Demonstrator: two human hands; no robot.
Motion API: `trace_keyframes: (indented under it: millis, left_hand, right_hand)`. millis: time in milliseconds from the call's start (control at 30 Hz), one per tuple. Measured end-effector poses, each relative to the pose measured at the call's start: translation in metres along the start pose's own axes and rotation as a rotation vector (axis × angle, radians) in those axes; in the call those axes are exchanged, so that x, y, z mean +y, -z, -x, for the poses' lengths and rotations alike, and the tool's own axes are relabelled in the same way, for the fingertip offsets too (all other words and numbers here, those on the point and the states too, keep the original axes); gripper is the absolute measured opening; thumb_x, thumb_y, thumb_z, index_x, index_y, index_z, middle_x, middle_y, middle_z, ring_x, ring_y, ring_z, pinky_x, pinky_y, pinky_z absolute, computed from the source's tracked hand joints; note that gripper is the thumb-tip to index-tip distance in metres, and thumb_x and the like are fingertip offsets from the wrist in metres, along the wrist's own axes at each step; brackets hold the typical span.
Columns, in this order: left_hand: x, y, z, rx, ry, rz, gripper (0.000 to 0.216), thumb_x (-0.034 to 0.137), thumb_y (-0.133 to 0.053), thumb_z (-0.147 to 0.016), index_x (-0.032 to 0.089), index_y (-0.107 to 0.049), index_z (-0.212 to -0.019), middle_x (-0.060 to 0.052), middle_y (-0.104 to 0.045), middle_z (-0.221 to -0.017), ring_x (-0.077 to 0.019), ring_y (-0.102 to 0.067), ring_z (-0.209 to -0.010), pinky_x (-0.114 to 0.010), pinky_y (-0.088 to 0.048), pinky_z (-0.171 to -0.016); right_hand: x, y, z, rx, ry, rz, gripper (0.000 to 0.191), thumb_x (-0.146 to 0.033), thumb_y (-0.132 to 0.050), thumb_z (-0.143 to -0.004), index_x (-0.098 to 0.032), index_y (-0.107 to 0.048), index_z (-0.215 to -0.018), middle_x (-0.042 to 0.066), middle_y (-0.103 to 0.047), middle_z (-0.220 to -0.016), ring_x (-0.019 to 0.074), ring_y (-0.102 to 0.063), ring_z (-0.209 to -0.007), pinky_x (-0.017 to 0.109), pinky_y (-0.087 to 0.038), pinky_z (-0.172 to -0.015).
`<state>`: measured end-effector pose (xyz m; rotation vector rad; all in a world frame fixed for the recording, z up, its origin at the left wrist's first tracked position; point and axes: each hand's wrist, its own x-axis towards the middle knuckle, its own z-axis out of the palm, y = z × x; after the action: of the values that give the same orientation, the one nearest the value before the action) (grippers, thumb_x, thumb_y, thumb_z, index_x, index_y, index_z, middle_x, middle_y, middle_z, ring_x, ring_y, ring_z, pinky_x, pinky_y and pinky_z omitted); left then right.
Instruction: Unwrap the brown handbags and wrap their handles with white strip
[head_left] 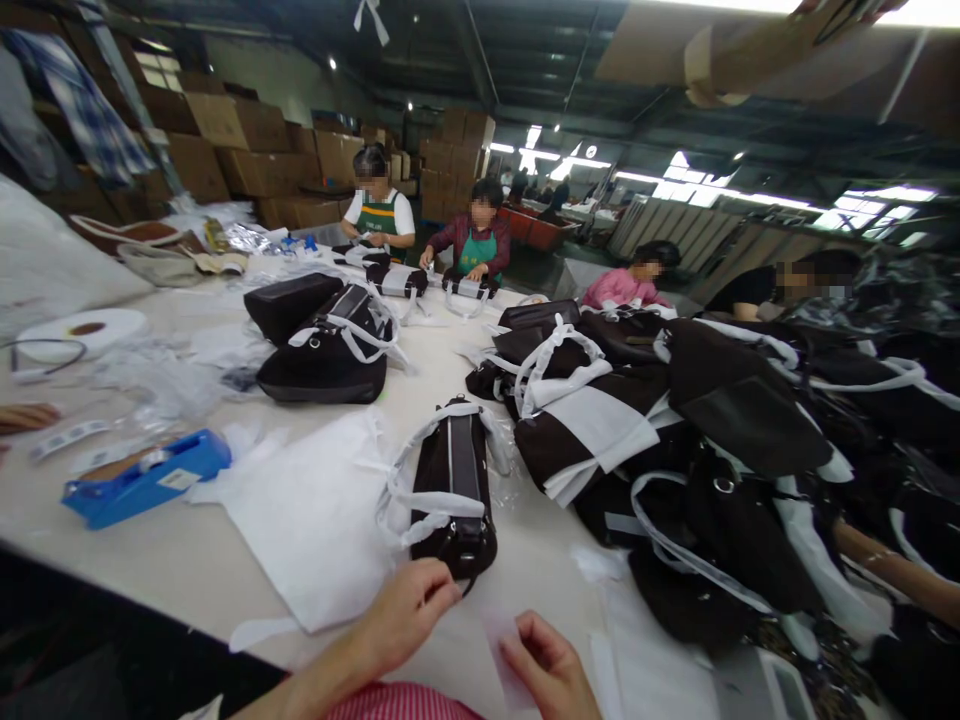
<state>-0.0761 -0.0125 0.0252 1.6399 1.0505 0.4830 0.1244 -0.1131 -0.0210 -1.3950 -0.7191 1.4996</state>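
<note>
A dark handbag (450, 480) with wrapped white handles (442, 503) lies on the table in front of me. My left hand (412, 605) is at its near end, fingers curled together in a pinch. A short dark cord (469, 584) shows beside those fingertips; whether they grip it I cannot tell. My right hand (551, 668), a little lower and to the right, pinches a thin translucent slip (505, 650) between thumb and fingers. Left of the handbag, a white sheet of wrapping (315, 520) lies spread on the table.
A blue tape dispenser (150, 478) and a white roll (82, 335) stand at the left. More dark bags (330, 345) lie further back, and a large heap of bags (750, 400) fills the right. Several people work around the table; another person's hand (28, 418) shows at the left edge.
</note>
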Motion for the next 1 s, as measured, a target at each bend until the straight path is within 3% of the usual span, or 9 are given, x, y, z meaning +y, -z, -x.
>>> trace_keyframes:
  millis: [100, 233, 333, 433, 533, 667, 767, 900, 1000]
  left_hand:
    - [-0.027, 0.010, -0.004, 0.157, 0.059, 0.003, 0.016, 0.029, -0.049, -0.082, 0.019, -0.056, -0.073, -0.001, -0.058, -0.072, -0.0182, -0.051, -0.071, -0.028, -0.036, -0.068]
    - [-0.056, -0.004, -0.022, 0.148, 0.150, 0.114, 0.015, 0.023, -0.051, -0.074, 0.019, -0.056, -0.088, 0.000, -0.060, -0.077, -0.0175, -0.055, -0.073, -0.028, -0.041, -0.070]
    - [-0.063, -0.022, -0.034, 0.158, 0.184, 0.134, 0.013, 0.020, -0.049, -0.074, 0.018, -0.052, -0.086, 0.001, -0.056, -0.070, -0.0168, -0.056, -0.069, -0.028, -0.042, -0.065]
    - [-0.054, -0.027, -0.032, 0.145, 0.175, 0.159, 0.010, 0.016, -0.044, -0.076, 0.019, -0.048, -0.085, 0.002, -0.056, -0.063, -0.0159, -0.055, -0.060, -0.026, -0.042, -0.058]
    - [-0.036, -0.012, -0.020, 0.063, -0.007, 0.105, 0.017, 0.018, -0.038, -0.087, 0.018, -0.052, -0.097, -0.001, -0.063, -0.069, -0.0160, -0.058, -0.060, -0.027, -0.046, -0.061]
    - [-0.016, 0.014, -0.024, 0.061, -0.475, -0.388, 0.028, 0.016, -0.040, -0.092, 0.018, -0.060, -0.111, -0.009, -0.066, -0.100, -0.0210, -0.061, -0.090, -0.032, -0.048, -0.081]
    - [-0.008, 0.023, -0.046, 0.003, -0.726, -0.701, 0.026, 0.018, -0.041, -0.096, 0.018, -0.065, -0.106, -0.010, -0.065, -0.108, -0.0228, -0.058, -0.098, -0.034, -0.046, -0.085]
    - [-0.006, 0.019, -0.073, -0.153, -0.907, -0.792, 0.017, 0.025, -0.055, -0.094, 0.022, -0.069, -0.084, -0.005, -0.067, -0.113, -0.0230, -0.055, -0.109, -0.036, -0.042, -0.091]
    - [-0.005, 0.015, -0.087, -0.267, -0.947, -0.764, 0.006, 0.028, -0.069, -0.085, 0.023, -0.071, -0.083, -0.004, -0.062, -0.129, -0.0273, -0.049, -0.123, -0.041, -0.038, -0.099]
  right_hand:
    - [0.006, -0.009, -0.014, 0.033, -0.036, -0.130, 0.042, -0.057, -0.081, -0.064, -0.019, -0.064, -0.073, -0.001, -0.061, -0.066, 0.0150, -0.052, -0.062, 0.025, -0.041, -0.059]
    - [0.009, -0.035, -0.035, 0.060, -0.021, -0.150, 0.041, -0.052, -0.085, -0.061, -0.017, -0.066, -0.071, -0.002, -0.061, -0.065, 0.0134, -0.050, -0.062, 0.022, -0.038, -0.060]
    - [0.009, -0.047, -0.042, 0.066, 0.000, -0.155, 0.041, -0.053, -0.085, -0.062, -0.017, -0.067, -0.071, -0.003, -0.061, -0.064, 0.0125, -0.049, -0.061, 0.022, -0.037, -0.058]
    - [0.005, -0.043, -0.036, 0.076, -0.011, -0.229, 0.043, -0.054, -0.086, -0.060, -0.018, -0.070, -0.076, -0.001, -0.067, -0.070, 0.0147, -0.056, -0.066, 0.024, -0.044, -0.063]
    - [-0.002, -0.027, -0.022, 0.102, -0.071, -0.455, 0.042, -0.047, -0.091, -0.055, -0.019, -0.074, -0.081, 0.003, -0.072, -0.079, 0.0169, -0.064, -0.072, 0.027, -0.052, -0.068]
    - [-0.015, -0.013, -0.007, 0.038, -0.088, -0.667, 0.038, -0.039, -0.092, -0.059, -0.017, -0.076, -0.086, 0.008, -0.076, -0.093, 0.0188, -0.069, -0.090, 0.030, -0.055, -0.085]
    - [-0.018, -0.010, -0.003, 0.037, -0.052, -0.754, 0.035, -0.039, -0.091, -0.061, -0.018, -0.077, -0.085, 0.008, -0.077, -0.098, 0.0201, -0.069, -0.098, 0.031, -0.055, -0.089]
    - [-0.013, -0.002, -0.002, 0.029, -0.002, -0.803, 0.035, -0.037, -0.091, -0.061, -0.022, -0.077, -0.089, 0.007, -0.076, -0.106, 0.0219, -0.069, -0.103, 0.031, -0.058, -0.084]
    - [-0.008, 0.004, 0.003, 0.014, 0.010, -0.815, 0.035, -0.036, -0.092, -0.061, -0.022, -0.077, -0.090, 0.008, -0.075, -0.108, 0.0223, -0.068, -0.105, 0.032, -0.058, -0.086]
